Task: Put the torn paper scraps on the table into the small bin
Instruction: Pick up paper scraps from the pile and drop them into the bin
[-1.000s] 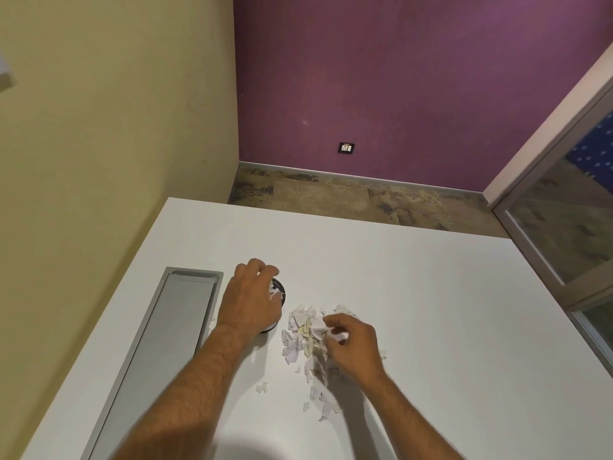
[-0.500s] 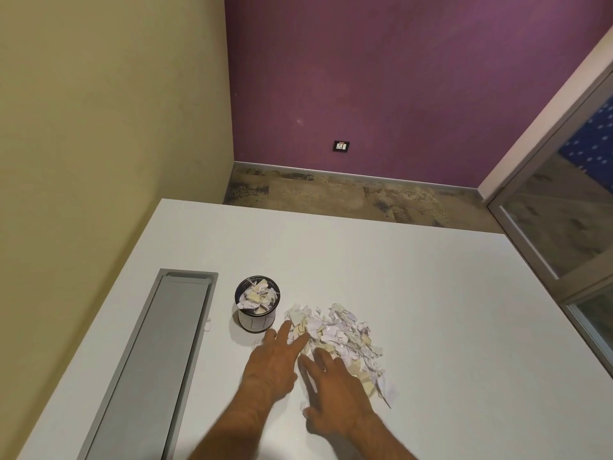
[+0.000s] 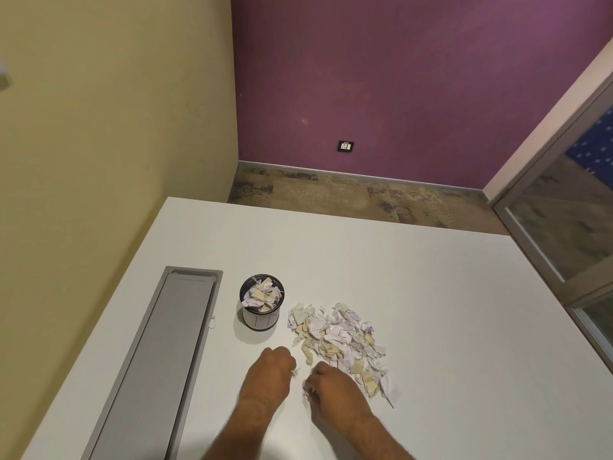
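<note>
A pile of torn white, lilac and cream paper scraps lies on the white table, right of centre. The small round dark bin stands just left of the pile, heaped to the rim with scraps. My left hand is curled on the table in front of the bin, with a small scrap showing at its fingertips. My right hand is curled at the pile's near left edge, fingers closed on a few scraps.
A long grey cable-tray lid is set into the table at the left. Two tiny scraps lie beside it. The yellow wall runs along the table's left side; a glass door is at the right.
My left hand left the bin and came back to the table in front of it. Both hands flattened near the pile, then pulled back a little and curled shut on scraps.
</note>
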### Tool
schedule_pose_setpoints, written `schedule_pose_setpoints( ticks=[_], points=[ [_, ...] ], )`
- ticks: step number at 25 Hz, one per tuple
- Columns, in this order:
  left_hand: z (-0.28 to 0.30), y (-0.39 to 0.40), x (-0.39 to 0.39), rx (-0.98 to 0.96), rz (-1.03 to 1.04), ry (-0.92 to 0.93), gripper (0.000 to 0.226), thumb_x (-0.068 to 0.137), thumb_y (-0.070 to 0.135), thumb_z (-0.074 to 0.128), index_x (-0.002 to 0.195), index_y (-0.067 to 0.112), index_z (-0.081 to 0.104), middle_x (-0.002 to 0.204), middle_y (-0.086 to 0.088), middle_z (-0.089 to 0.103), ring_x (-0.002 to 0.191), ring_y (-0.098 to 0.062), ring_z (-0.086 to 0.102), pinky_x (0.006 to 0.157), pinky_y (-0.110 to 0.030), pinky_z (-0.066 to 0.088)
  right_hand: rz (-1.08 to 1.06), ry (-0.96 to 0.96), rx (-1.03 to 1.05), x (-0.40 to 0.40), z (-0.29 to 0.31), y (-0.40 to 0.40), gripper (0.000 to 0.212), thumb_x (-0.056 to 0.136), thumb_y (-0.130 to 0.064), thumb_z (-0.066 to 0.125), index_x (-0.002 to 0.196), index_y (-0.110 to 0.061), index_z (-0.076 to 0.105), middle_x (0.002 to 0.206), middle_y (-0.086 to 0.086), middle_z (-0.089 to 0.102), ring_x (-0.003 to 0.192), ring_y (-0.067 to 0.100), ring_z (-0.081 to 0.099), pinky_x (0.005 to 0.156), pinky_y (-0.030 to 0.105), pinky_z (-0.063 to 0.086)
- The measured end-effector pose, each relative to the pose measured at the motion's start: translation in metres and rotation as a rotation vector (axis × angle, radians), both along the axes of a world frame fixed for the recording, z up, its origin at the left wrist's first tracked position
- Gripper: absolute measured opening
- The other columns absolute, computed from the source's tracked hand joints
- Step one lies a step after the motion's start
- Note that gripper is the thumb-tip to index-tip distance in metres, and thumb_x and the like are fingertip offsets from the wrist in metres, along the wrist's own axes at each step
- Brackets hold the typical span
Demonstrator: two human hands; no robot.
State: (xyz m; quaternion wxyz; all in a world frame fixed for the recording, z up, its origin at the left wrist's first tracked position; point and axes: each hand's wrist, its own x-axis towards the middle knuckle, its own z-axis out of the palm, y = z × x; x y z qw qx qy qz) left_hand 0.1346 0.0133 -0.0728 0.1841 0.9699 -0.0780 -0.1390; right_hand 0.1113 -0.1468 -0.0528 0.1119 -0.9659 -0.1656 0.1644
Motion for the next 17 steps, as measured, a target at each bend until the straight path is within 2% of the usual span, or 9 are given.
schedule_pose_setpoints(
  ticks=[4,6,8,10,12,15,17],
  points=[
    [-0.005,0.005,-0.009,-0.207,0.216,0.026,0.018,0.086,0.021,0.059,0.101,0.024,0.070,0.107,0.005,0.070,0.102,-0.015,0.063,0.088,-0.021,0.046,-0.018,-0.001,0.056,0.001,0.001,-0.001,0.029,0.086,-0.017,0.048,0.103,-0.017,0.070,0.107,0.003,0.064,0.094,0.025,0.063,0.079,0.031,0.052],
    [-0.006,0.006,-0.014,-0.273,0.274,0.031,0.018,0.083,0.021,0.062,0.097,0.025,0.072,0.103,0.007,0.072,0.098,-0.013,0.065,0.087,-0.019,0.048,-0.127,0.017,0.156,0.001,0.005,-0.003,0.026,0.079,-0.015,0.050,0.091,-0.019,0.073,0.097,0.000,0.068,0.087,0.017,0.065,0.078,0.027,0.053],
    [-0.003,0.007,-0.018,-0.347,0.331,0.030,0.017,0.078,0.020,0.063,0.092,0.025,0.073,0.097,0.008,0.073,0.093,-0.012,0.067,0.085,-0.023,0.052,-0.314,0.052,0.305,0.003,0.011,-0.004,0.019,0.074,-0.013,0.056,0.071,-0.026,0.069,0.077,-0.009,0.067,0.065,0.003,0.062,0.068,0.021,0.055],
    [0.000,0.009,-0.020,-0.437,0.384,0.004,0.018,0.073,0.017,0.066,0.085,0.027,0.074,0.089,0.013,0.073,0.086,-0.008,0.068,0.081,-0.024,0.055,-0.485,0.060,0.485,0.010,0.020,-0.002,0.020,0.073,-0.009,0.067,0.070,-0.027,0.074,0.066,-0.013,0.068,0.052,-0.003,0.059,0.054,0.012,0.049],
    [0.003,0.011,-0.022,-0.524,0.427,-0.047,0.019,0.071,0.014,0.070,0.081,0.030,0.074,0.083,0.020,0.071,0.079,0.001,0.067,0.077,-0.022,0.056,-0.583,0.031,0.666,0.022,0.032,0.004,0.023,0.068,-0.002,0.073,0.070,-0.025,0.078,0.062,-0.015,0.071,0.053,-0.006,0.059,0.053,0.008,0.042],
    [0.016,0.016,-0.021,-0.629,0.514,-0.138,0.025,0.071,0.011,0.076,0.073,0.036,0.072,0.082,0.030,0.069,0.076,0.007,0.065,0.070,-0.010,0.052,-0.609,0.026,0.860,0.050,0.056,0.018,0.026,0.066,0.000,0.075,0.071,-0.025,0.078,0.069,-0.013,0.075,0.058,0.000,0.065,0.057,0.014,0.050],
    [0.029,0.020,-0.017,-0.718,0.602,-0.174,0.028,0.072,0.010,0.078,0.072,0.038,0.073,0.087,0.035,0.067,0.079,0.008,0.065,0.068,-0.004,0.048,-0.539,-0.007,0.890,0.072,0.072,0.032,0.021,0.068,-0.005,0.075,0.074,-0.025,0.078,0.072,-0.010,0.076,0.062,0.005,0.069,0.058,0.015,0.053]
  ],
)
